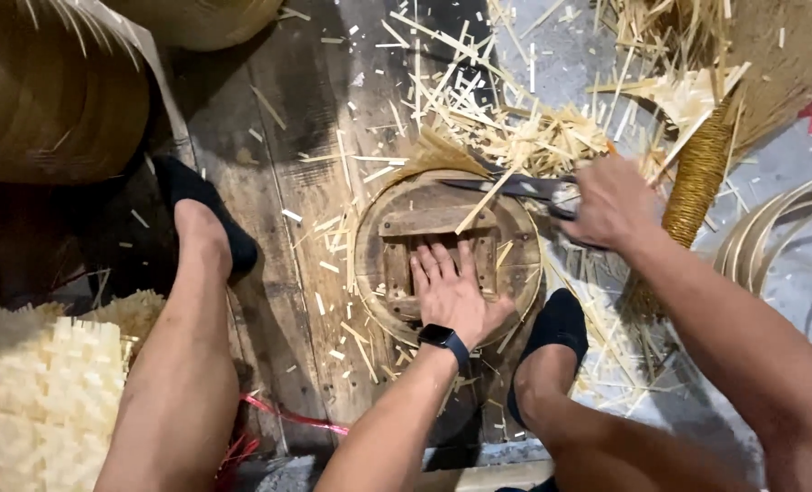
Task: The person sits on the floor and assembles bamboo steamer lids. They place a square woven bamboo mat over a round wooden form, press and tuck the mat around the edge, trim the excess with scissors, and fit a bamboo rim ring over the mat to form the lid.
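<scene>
At the far left lies a pale block of stacked cut sticks [32, 401], its top a grid of small square ends, cream in colour and rough. Above it sits a woven basket [51, 91] of tan strips, rounded and ribbed. Just right of these a bare leg ends in a foot in a black slipper [210, 214], resting on dark, worn wooden planks [287, 273] strewn with thin pale splinters. A red cord [287, 417] lies on the planks near the bottom.

In the middle stands a round wooden block [447, 255], grey-brown and scarred, with short flat pieces of wood set on its top. The left hand [451, 292], with a black watch [444, 339] at the wrist, lies flat on these pieces, fingers stretched out and pressed down, gripping nothing.

Across the block's far edge lies a long dark knife [506, 187], its blade pointing left, with a pale sliver [483, 205] leaning across it. The right hand [611, 205] is closed tight around the knife's handle. Behind it is a heap of pale shavings [533, 137].

Right of that stands a bundle wrapped in yellowish cord [697, 178], and at the far right lie curved pale hoops [775, 232] on grey floor.
</scene>
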